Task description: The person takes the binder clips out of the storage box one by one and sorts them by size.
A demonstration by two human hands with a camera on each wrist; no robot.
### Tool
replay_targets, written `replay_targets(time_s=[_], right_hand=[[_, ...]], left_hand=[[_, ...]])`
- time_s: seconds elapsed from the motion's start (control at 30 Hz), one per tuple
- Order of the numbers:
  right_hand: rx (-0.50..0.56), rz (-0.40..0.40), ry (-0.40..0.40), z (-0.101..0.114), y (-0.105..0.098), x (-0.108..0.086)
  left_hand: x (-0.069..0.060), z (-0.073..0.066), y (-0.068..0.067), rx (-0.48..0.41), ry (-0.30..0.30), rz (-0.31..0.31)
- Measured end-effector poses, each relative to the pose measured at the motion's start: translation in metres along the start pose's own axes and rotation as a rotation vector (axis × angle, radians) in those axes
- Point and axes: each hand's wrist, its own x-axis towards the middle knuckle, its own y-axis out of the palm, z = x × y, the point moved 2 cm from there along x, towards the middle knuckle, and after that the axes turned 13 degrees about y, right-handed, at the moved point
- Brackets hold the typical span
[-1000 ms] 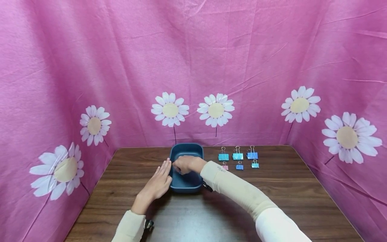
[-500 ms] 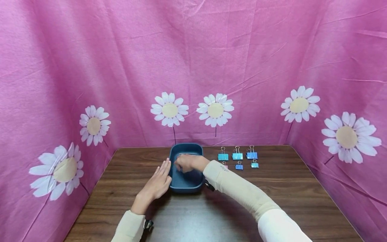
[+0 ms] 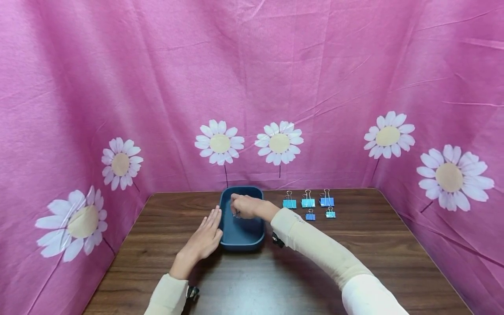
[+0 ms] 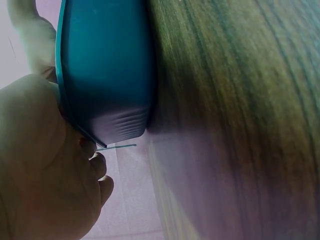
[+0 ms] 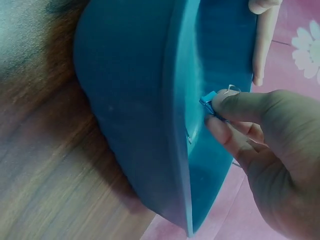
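In the head view, a dark blue-green rectangular tub stands near the back of the table. My left hand rests its straight fingers along the tub's left side. Over the tub's inside, my right hand pinches a small binder clip; the right wrist view shows this blue binder clip between thumb and fingers, one wire handle sticking out. Just inside the near wall there, a bit of silver wire shows; the rest of it is hidden. The left wrist view has the tub's outer wall beside my left palm.
Right of the tub lie binder clips in two rows: larger teal, light teal and blue ones behind, smaller blue and teal ones in front. A pink flowered cloth hangs behind the wooden table.
My right hand has risen and moved slightly right and back within the tub, the clip pinched. The right sleeve now covers the small pink clip. My left hand stays at the tub's side.
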Motion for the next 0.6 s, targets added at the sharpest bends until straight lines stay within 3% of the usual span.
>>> replay_targets(time_s=[0.17,0.6], right_hand=[[0.019,-0.040,-0.055,-0.004,0.000,-0.004],[0.082,-0.125,-0.090,-0.016,-0.003,-0.015]], left_hand=[[0.000,0.000,-0.001,-0.003,-0.010,0.013],[0.000,0.002,0.000,0.007,0.009,-0.005]])
